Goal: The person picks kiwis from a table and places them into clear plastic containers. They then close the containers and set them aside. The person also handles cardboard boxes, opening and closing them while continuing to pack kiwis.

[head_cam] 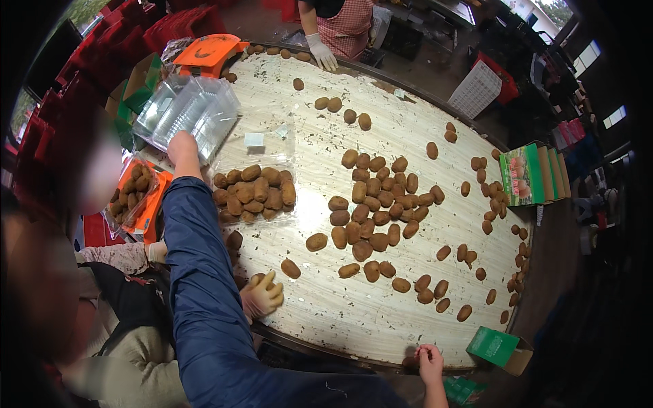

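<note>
My left hand (183, 147), bare beyond a blue sleeve, reaches to the far left and grips the near edge of a stack of clear plastic clamshell boxes (196, 109); its fingertips are partly hidden. Beside that forearm an open clear box (255, 193) full of brown kiwifruit lies on the table. My right hand (430, 357), bare, is at the near table edge with its fingers curled, close to a dark kiwifruit (410, 361); whether it holds anything is unclear. Many loose kiwifruit (383, 188) lie across the middle and right of the table (331, 306).
A co-worker's gloved hand (262, 297) rests near kiwifruit at the left. Another person's gloved hand (322, 53) touches the far edge. Orange scales (208, 51) stand at the left, one under a filled bag or box (131, 194). Green cartons (523, 176) stand at the right.
</note>
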`<control>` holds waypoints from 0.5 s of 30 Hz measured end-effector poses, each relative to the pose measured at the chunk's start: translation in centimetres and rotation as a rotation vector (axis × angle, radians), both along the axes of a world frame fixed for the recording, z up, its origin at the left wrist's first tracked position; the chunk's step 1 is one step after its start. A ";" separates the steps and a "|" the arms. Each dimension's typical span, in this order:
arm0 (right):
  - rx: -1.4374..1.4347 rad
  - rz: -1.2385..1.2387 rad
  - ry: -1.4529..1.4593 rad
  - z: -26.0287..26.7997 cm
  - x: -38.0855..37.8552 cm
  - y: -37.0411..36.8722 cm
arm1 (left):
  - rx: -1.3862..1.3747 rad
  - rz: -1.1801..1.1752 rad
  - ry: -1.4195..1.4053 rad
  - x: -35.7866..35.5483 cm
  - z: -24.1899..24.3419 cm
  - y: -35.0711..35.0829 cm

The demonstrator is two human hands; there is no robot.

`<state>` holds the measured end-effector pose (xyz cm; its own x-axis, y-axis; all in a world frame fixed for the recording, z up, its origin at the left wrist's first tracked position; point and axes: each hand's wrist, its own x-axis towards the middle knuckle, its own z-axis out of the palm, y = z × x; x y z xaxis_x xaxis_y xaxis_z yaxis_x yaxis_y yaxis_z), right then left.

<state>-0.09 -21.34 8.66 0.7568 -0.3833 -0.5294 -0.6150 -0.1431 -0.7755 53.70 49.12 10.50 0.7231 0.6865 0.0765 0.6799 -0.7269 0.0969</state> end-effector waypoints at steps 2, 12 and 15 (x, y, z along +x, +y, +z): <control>0.018 0.001 0.007 0.0 0.7 0.1 | -0.008 -0.055 0.018 0.3 -0.1 1.0; 0.004 0.023 0.006 0.2 2.3 0.8 | 0.096 -0.335 0.033 0.9 0.3 4.0; -0.003 0.037 -0.010 0.1 2.1 0.8 | 0.266 -0.442 0.087 1.0 1.1 3.1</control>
<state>1.99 -20.50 8.76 0.7757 -0.3567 -0.5206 -0.6013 -0.1675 -0.7812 54.66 52.26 11.59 0.9509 0.2795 0.1332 0.3000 -0.9380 -0.1734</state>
